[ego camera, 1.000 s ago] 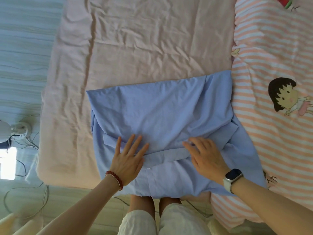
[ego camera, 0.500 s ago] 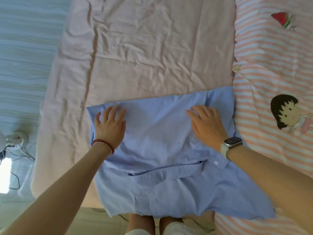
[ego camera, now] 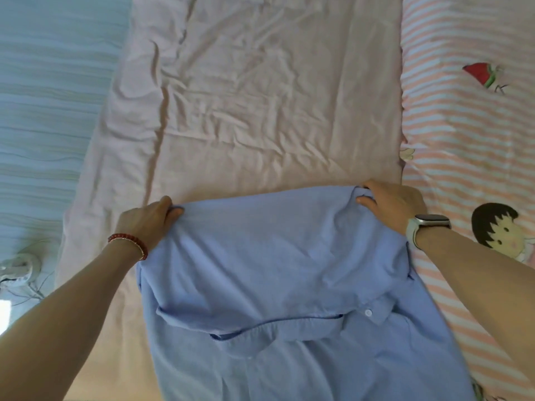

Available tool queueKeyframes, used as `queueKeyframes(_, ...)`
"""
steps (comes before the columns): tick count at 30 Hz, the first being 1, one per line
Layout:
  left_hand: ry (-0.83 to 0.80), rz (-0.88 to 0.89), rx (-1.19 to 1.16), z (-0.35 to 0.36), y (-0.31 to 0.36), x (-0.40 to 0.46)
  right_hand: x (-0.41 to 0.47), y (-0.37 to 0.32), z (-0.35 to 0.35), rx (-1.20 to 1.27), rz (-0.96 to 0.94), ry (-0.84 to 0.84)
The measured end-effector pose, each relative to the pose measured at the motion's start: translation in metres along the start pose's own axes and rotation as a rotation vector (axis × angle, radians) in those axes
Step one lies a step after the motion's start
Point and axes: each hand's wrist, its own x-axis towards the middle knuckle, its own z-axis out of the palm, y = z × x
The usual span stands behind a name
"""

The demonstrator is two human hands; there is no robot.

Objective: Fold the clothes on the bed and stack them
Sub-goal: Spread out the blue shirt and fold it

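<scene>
A light-blue cotton button-up shirt (ego camera: pixel 278 273) lies partly folded on the wrinkled pale-pink bedsheet (ego camera: pixel 260 96), filling the view from centre down to 6 o'clock, with a cuffed sleeve and white button laid across it toward 5 o'clock and its far edge bunched and raised. The left hand (ego camera: pixel 146 222), at 9 o'clock, has curled fingers pinching the shirt's far left corner. The right hand (ego camera: pixel 390 204), at 2 o'clock beside the pink-striped cartoon-print quilt (ego camera: pixel 463 140), grips the far right corner the same way.
</scene>
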Motion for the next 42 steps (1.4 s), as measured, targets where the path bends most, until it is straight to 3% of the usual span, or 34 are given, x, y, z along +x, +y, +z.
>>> queueKeyframes(3, 0.113, -0.008, 0.014, -0.018, -0.015, 0.013, 0.012, -0.004, -0.009, 0.077, 0.011, 0.057)
queueKeyframes(8, 0.240, -0.056, -0.012, -0.049, -0.018, 0.041, 0.041, -0.029, -0.023, -0.103, 0.007, 0.279)
queueKeyframes(12, 0.170, -0.031, -0.010, -0.061, -0.016, 0.046, 0.049, -0.036, -0.029, -0.213, -0.003, 0.293)
queueKeyframes(16, 0.081, 0.035, -0.030, -0.061, -0.021, 0.030, 0.034, -0.038, -0.036, -0.170, -0.048, 0.314)
queueKeyframes(22, 0.487, 0.304, -0.076, -0.052, -0.022, -0.037, -0.031, -0.028, -0.026, -0.103, -0.112, 0.369)
queueKeyframes(26, 0.557, 0.394, -0.029, -0.017, -0.023, -0.094, -0.091, -0.024, -0.001, -0.109, -0.130, 0.311)
queueKeyframes(31, 0.457, 0.463, 0.021, 0.028, -0.030, -0.163, -0.165, -0.022, 0.028, -0.204, -0.344, 0.386)
queueKeyframes(35, 0.317, 0.530, 0.053, 0.050, -0.027, -0.212, -0.212, -0.020, 0.044, -0.292, -0.548, 0.277)
queueKeyframes(38, 0.186, 0.544, 0.055, 0.061, -0.018, -0.235, -0.232, -0.023, 0.053, -0.304, -0.494, 0.115)
queueKeyframes(42, -0.002, 0.453, 0.084, 0.074, 0.000, -0.254, -0.246, -0.027, 0.066, -0.318, -0.381, 0.074)
